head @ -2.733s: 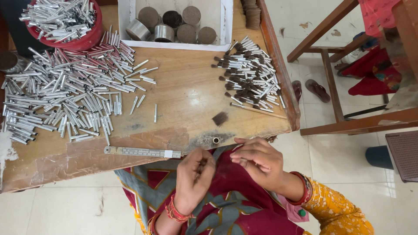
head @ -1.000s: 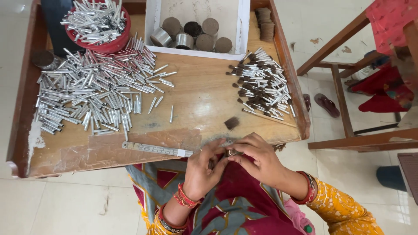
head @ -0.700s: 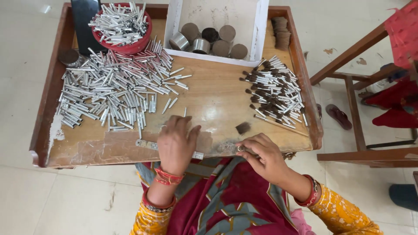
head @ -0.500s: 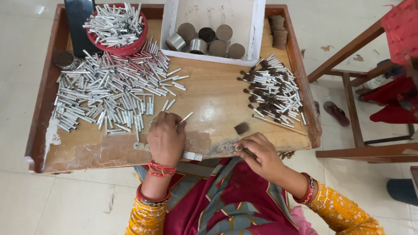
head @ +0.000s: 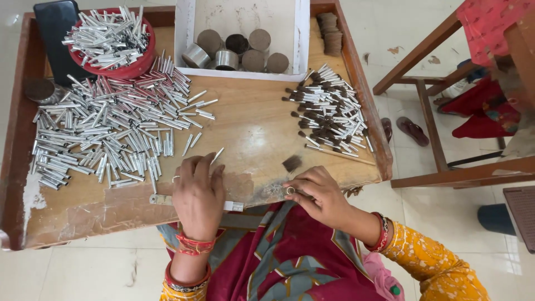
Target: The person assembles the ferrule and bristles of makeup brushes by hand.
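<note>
My left hand (head: 197,192) rests palm down on the wooden table (head: 253,125), its fingertips on a small silver tube (head: 217,154) at the edge of a big pile of silver tubes (head: 106,134). My right hand (head: 317,195) sits at the table's near edge, fingers pinched on a small round metal piece (head: 290,190). A small tuft of dark bristles (head: 292,163) lies just above that hand. A heap of finished brushes with dark tips (head: 329,114) lies at the right.
A red bowl (head: 114,42) of tubes and a black phone (head: 56,36) are at the back left. A white tray (head: 242,39) holds round tins. A metal ruler (head: 161,199) lies near the front edge. A wooden chair (head: 446,106) stands to the right.
My left hand left the right hand at the table's near edge and reached forward onto the table to a loose silver tube. The right hand stayed at the edge.
</note>
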